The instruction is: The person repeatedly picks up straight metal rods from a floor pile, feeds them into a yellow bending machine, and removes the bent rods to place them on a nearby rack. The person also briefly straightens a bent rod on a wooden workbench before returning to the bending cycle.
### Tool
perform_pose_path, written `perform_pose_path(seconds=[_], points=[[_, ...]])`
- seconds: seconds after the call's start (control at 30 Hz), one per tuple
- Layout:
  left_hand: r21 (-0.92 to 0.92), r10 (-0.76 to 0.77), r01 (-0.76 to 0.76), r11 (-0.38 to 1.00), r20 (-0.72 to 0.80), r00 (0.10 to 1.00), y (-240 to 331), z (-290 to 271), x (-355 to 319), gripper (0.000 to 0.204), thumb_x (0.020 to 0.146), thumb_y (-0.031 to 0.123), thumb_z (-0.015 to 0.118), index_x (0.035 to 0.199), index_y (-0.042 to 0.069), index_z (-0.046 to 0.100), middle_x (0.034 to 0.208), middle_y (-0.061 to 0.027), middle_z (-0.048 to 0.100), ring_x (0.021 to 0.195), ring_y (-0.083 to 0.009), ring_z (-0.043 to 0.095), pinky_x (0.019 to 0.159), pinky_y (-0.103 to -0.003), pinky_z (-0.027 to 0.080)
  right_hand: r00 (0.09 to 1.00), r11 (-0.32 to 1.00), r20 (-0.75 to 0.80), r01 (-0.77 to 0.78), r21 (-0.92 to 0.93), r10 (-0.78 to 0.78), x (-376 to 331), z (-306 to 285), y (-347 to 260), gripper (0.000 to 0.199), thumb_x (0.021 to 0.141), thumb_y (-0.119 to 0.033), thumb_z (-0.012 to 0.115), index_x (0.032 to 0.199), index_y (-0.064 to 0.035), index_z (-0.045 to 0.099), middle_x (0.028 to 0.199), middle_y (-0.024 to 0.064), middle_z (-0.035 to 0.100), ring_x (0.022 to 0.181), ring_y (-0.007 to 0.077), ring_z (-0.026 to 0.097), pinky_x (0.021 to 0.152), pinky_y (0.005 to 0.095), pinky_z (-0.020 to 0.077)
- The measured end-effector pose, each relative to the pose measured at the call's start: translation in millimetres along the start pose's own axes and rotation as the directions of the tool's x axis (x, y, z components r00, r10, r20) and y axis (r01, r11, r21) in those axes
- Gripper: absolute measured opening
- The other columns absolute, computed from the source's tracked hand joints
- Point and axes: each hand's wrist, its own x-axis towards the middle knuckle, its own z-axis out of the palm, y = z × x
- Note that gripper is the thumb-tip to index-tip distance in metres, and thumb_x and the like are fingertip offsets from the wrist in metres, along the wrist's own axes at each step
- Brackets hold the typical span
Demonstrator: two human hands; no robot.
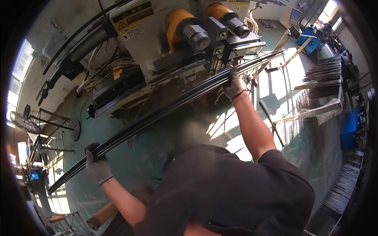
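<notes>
Spanning a bundle of long, thin, dark metal strips, grey-gloved left hand and grey-gloved right hand clamp it well apart, likely limiting sag.

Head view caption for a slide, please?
Gloved left hand and right hand hold long dark bars beside a machine.

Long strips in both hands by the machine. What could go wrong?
The strips fan out past the right hand, so some might slip loose. In this view they cross in front of the machine, so a turn could knock it; clearance is hard to judge. The end past the left hand might sag.
</notes>
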Motion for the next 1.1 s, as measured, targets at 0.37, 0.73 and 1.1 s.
perform_pose_path(seconds=[0.37,0.73,1.1], points=[[-0.005,-0.239,0.24,0.971,-0.082,0.967,-91.0,33.9,168.2,0.027,0.109,0.017,0.054,0.119,-0.005,0.066,0.119,-0.0191,0.071,0.117,-0.0323,0.066,0.109,-0.046,0.052,0.993,0.992,-0.076,0.088,-0.093,-0.095,72.4,119.7,-23.2,0.029,0.105,-0.028,0.059,0.119,-0.0073,0.072,0.111,0.0067,0.075,0.095,0.0226,0.071,0.087,0.0372,0.0579],[0.107,-0.303,0.374,0.921,-0.404,0.863,-202.3,109.5,196.5,0.027,0.109,0.02,0.055,0.122,0.001,0.07,0.121,-0.0147,0.073,0.114,-0.0306,0.068,0.103,-0.043,0.056,0.888,0.828,-0.25,0.215,-0.518,-0.386,142.3,127.8,1.2,0.043,0.101,-0.042,0.06,0.111,-0.003,0.073,0.096,0.0122,0.072,0.09,0.025,0.069,0.078,0.0382,0.0507],[0.118,-0.234,0.252,0.96,-0.145,0.961,-202.3,110.3,215.5,0.038,0.112,0.023,0.045,0.134,-0.003,0.062,0.137,-0.019,0.065,0.129,-0.0343,0.06,0.114,-0.048,0.048,0.827,-0.082,0.158,0.135,-0.987,-0.539,194.4,81.0,7.7,0.044,0.101,-0.04,0.058,0.11,0.0008,0.072,0.1,0.0221,0.074,0.097,0.0369,0.073,0.076,0.0452,0.0545]])
